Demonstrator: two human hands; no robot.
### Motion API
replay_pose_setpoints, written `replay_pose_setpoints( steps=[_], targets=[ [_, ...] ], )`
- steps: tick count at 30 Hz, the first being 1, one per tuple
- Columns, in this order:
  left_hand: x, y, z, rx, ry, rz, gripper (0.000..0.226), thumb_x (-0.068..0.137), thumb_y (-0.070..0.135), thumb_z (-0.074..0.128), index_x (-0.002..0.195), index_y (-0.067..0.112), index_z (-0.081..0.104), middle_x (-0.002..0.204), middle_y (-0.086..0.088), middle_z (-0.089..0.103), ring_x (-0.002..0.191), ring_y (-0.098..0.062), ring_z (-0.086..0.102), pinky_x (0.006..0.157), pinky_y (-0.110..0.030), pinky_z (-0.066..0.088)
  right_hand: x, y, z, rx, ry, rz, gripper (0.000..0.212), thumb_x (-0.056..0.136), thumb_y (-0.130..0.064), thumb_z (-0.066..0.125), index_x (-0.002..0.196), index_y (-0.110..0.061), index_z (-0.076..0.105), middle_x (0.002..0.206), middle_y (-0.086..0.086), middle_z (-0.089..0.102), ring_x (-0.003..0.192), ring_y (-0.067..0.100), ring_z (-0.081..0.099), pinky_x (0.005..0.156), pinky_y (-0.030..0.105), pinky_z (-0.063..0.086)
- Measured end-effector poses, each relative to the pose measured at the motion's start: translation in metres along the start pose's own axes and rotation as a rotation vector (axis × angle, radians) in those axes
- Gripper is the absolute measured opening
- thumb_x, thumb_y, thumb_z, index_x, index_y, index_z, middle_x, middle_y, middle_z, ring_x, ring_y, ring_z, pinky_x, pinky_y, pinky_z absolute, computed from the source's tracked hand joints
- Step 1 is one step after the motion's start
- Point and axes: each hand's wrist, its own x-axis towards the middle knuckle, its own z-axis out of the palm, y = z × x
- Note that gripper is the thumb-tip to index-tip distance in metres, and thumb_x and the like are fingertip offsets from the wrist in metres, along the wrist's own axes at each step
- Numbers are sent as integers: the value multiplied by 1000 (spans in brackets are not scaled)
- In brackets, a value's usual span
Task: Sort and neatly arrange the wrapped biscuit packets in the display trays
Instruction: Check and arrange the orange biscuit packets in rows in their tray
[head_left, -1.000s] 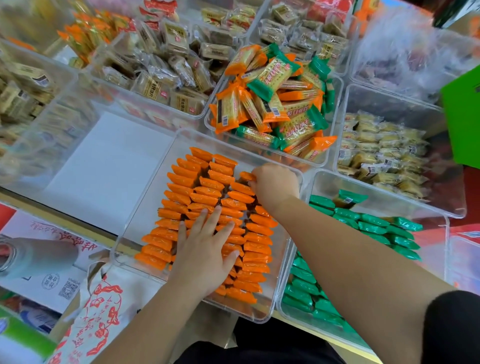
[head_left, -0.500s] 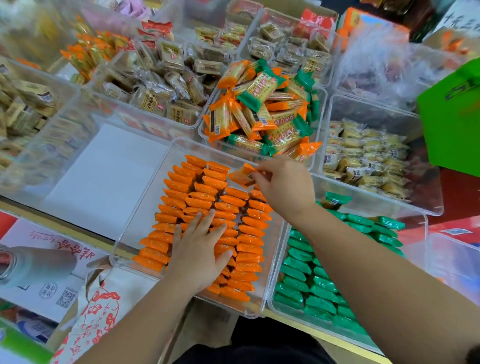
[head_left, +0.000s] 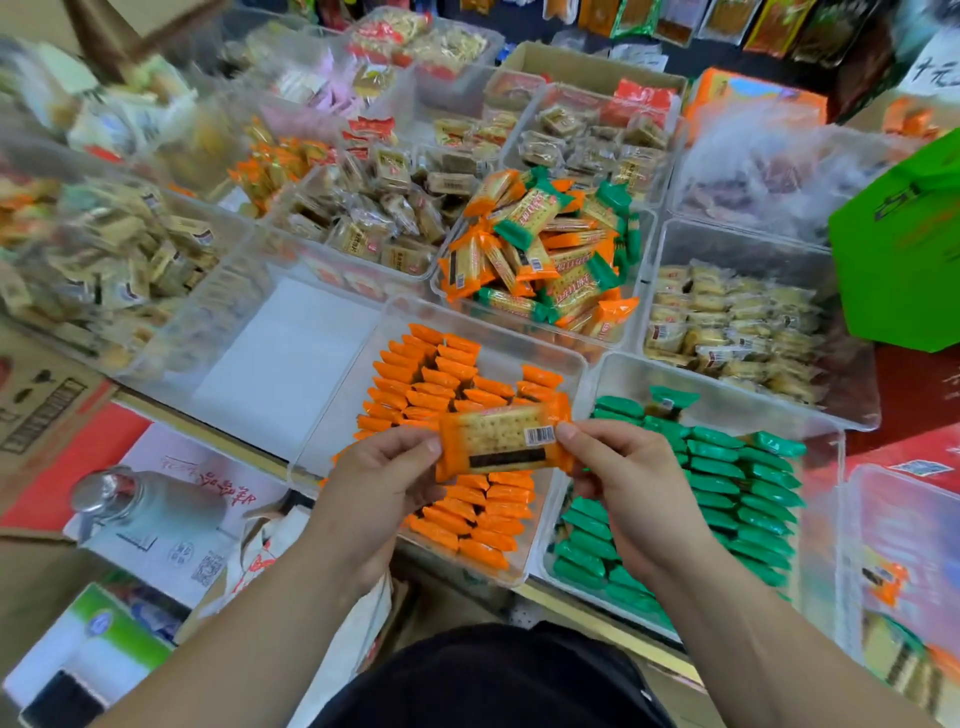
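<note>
Single head-worn view, looking forward and down, close over clear trays (head_left: 582, 364), wide-angle edges blurred

Snack shop: clear display trays (head_left: 618, 332) w/ wrapped biscuit packets (head_left: 540, 260), hanging snack bags (head_left: 727, 21).

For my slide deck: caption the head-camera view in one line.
Left hand and right hand pinch an orange biscuit packet over the orange-packet tray, green-packet tray alongside.
</note>
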Motion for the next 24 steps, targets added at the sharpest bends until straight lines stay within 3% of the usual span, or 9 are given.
replay_pose_setpoints(
  steps=[5,9,13,19,22,24],
  targets=[
    [-27,7,-15,112,98,168,11,93,8,66,90,11,76,71,-6,64,67,-18,56,63,-30,47,-19,2,2,108,-125,61,24,92,-25,66,76,-13,78,76,5,64,66,15,49,61,28,39],
    [-50,8,-16,124,84,244,13,94,7,64,87,11,74,70,-7,61,66,-21,50,65,-32,45,-32,8,9,373,-243,297,14,86,-21,65,82,-10,73,78,6,71,60,12,56,51,23,39],
    [-62,2,-15,110,77,238,17,95,7,62,84,12,74,72,-10,59,68,-24,44,67,-33,40,-39,16,13,533,-289,415,13,84,-18,63,89,-10,72,80,6,72,55,11,56,53,23,34],
    [-65,-3,-12,38,112,202,12,94,5,62,89,10,72,77,-15,61,70,-25,47,63,-31,42,-40,19,4,420,-293,327,18,85,-19,66,91,-6,76,81,8,71,60,12,58,51,21,45],
    [-65,-3,-8,-64,71,160,22,94,-1,60,105,16,68,85,-20,63,76,-29,51,68,-36,43,-42,21,1,380,-214,243,26,79,-14,71,104,-8,66,84,10,71,62,14,59,51,21,47],
    [-66,-5,-5,-80,61,141,26,95,-1,59,102,19,73,88,-16,67,81,-29,55,73,-39,45,-42,22,-1,404,-192,208,23,85,-8,68,104,-15,58,87,11,71,61,14,60,51,23,49]
  ],
)
